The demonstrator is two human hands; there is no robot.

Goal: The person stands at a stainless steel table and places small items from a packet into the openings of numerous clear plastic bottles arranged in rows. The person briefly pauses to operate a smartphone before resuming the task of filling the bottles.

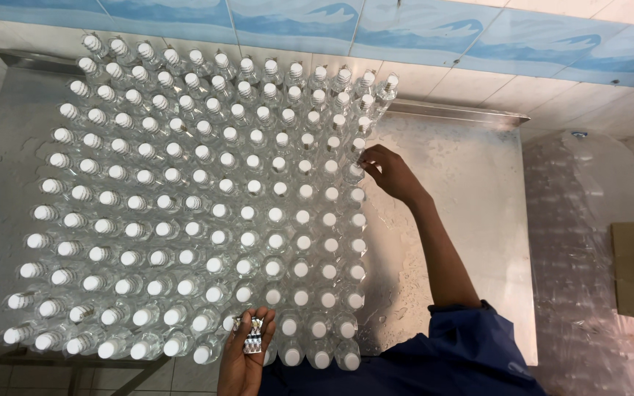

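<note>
head view: capped clear bottles (207, 213) packed on a steel table (471, 191).
right hand (389, 172): fingers pinching a bottle cap at the block's right edge.
left hand (247, 352): cupped around small seals (252, 339) at the block's near edge.

My one camera sits on my head and looks almost straight down, close over the wet steel table (471, 191) packed with clear white-capped plastic bottles (207, 213), the blue-patterned tiled wall (420, 29) along the top edge.
</note>
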